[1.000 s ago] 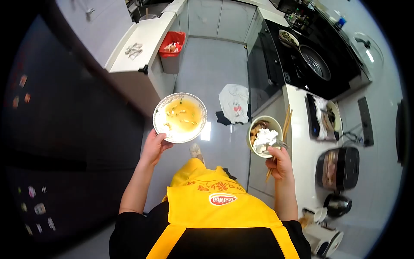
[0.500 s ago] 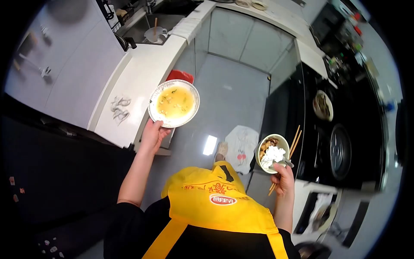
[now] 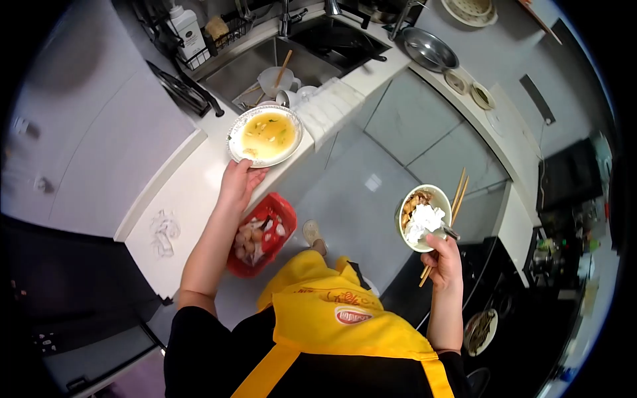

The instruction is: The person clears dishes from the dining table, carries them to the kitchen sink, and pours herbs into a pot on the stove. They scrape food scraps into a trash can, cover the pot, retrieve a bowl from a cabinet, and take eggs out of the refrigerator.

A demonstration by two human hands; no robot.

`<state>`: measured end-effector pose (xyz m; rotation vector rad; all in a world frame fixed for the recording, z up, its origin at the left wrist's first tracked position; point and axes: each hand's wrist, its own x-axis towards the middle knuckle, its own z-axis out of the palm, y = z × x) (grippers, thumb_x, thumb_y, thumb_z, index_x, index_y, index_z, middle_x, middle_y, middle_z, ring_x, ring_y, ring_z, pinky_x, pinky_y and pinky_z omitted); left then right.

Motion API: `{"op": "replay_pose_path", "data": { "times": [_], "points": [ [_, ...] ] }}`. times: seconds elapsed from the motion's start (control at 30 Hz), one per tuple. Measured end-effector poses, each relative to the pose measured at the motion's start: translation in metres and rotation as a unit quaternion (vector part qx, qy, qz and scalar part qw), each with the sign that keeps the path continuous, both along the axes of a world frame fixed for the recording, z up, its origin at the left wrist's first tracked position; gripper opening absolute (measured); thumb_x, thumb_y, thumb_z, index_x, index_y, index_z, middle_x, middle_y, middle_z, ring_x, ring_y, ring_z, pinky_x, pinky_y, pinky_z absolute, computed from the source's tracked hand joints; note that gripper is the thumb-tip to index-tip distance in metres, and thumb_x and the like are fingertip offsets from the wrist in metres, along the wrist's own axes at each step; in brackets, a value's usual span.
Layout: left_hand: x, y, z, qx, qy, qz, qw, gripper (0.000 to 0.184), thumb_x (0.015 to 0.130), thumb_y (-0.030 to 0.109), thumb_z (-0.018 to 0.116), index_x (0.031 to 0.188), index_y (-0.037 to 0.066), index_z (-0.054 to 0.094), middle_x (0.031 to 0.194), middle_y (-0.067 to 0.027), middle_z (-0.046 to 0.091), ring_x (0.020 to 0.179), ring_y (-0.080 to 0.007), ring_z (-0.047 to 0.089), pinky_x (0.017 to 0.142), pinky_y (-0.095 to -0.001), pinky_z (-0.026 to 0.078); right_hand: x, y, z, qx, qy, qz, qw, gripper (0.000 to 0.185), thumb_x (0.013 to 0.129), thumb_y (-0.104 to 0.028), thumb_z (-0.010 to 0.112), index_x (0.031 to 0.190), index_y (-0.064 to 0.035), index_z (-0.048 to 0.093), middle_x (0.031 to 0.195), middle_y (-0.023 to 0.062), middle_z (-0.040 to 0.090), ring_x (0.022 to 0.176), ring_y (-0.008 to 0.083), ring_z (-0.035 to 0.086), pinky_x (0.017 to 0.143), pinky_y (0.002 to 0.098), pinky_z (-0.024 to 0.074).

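My left hand (image 3: 242,180) grips the near rim of a white plate (image 3: 239,136) with yellowish broth and bits of green in it. The plate is over the counter edge, just short of the sink. In my right hand (image 3: 443,257) is a pale bowl (image 3: 405,229) with brown food scraps and crumpled white tissue (image 3: 424,220) inside. A pair of wooden chopsticks (image 3: 459,196) is held along the bowl's right side in the same hand. A metal utensil handle (image 3: 451,232) sticks out by my thumb.
The sink (image 3: 232,73) holds a clear jug (image 3: 273,81) and other dishes. A folded white cloth (image 3: 335,106) lies on its front edge. Below the counter stands a red bin (image 3: 284,205) with waste. A metal basin (image 3: 430,50) and a dish of food (image 3: 481,331) stand elsewhere.
The view has turned towards the sink, and the red bin now shows more fully. Plate and bowl remain in my hands; the plate has come closer to the sink.
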<state>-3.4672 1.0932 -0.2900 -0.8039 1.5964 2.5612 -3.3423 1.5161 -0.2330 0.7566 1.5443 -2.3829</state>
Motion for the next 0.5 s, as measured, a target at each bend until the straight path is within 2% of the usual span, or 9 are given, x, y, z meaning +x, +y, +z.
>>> {"op": "replay_pose_path", "data": {
  "times": [0.03,0.17,0.33,0.4,0.43,0.5],
  "points": [
    [-0.027,-0.005,-0.017,0.004,0.004,-0.019,1.000,0.038,0.089,0.009,0.046,0.126,0.003,0.038,0.104,-0.0146,0.060,0.088,-0.0233,0.063,0.074,-0.0313,0.052,-0.029,-0.001,-0.003,-0.002,-0.004,0.021,1.000,0.035,0.079,-0.006,0.066,0.112,-0.0029,0.053,0.089,0.0014,0.061,0.058,0.0029,0.050,0.040,0.0159,0.0286],
    [-0.119,0.001,-0.056,0.047,0.026,0.042,0.998,0.036,0.090,0.009,0.045,0.125,0.002,0.039,0.105,-0.0145,0.060,0.089,-0.0226,0.063,0.077,-0.0318,0.053,-0.126,-0.012,-0.010,-0.019,-0.028,0.065,0.997,0.037,0.079,-0.003,0.064,0.114,-0.0035,0.052,0.090,0.0021,0.059,0.060,0.0036,0.050,0.040,0.0153,0.0296],
    [-0.213,-0.011,-0.094,0.040,-0.006,0.126,0.991,0.031,0.092,0.009,0.045,0.122,0.002,0.042,0.103,-0.0156,0.061,0.088,-0.0226,0.065,0.078,-0.0348,0.055,-0.225,-0.028,-0.011,-0.021,-0.039,0.142,0.989,0.035,0.079,-0.003,0.063,0.112,-0.0037,0.053,0.089,0.0010,0.059,0.060,0.0039,0.049,0.040,0.0160,0.0294],
    [-0.253,-0.021,-0.113,0.063,-0.001,0.159,0.985,0.030,0.094,0.011,0.045,0.122,0.002,0.041,0.097,-0.0151,0.063,0.081,-0.0223,0.066,0.075,-0.0342,0.057,-0.268,-0.036,-0.015,-0.032,-0.035,0.184,0.982,0.034,0.079,-0.002,0.063,0.112,-0.0038,0.053,0.088,0.0010,0.058,0.059,0.0040,0.048,0.040,0.0163,0.0296],
    [-0.260,-0.019,-0.121,0.052,-0.009,0.176,0.983,0.027,0.093,0.010,0.046,0.116,-0.003,0.044,0.097,-0.0167,0.061,0.084,-0.0256,0.066,0.075,-0.0343,0.058,-0.273,-0.037,-0.012,-0.034,-0.042,0.185,0.981,0.034,0.079,-0.002,0.063,0.112,-0.0038,0.053,0.088,0.0010,0.058,0.059,0.0040,0.048,0.040,0.0163,0.0296],
    [-0.294,-0.037,-0.150,0.073,-0.018,0.197,0.977,0.025,0.094,0.011,0.045,0.115,-0.003,0.046,0.094,-0.0158,0.063,0.080,-0.0236,0.067,0.071,-0.0332,0.059,-0.312,-0.046,-0.020,-0.046,-0.052,0.211,0.975,0.032,0.079,-0.001,0.062,0.110,-0.0037,0.054,0.087,0.0015,0.059,0.058,0.0043,0.047,0.040,0.0165,0.0296]
  ]
}}
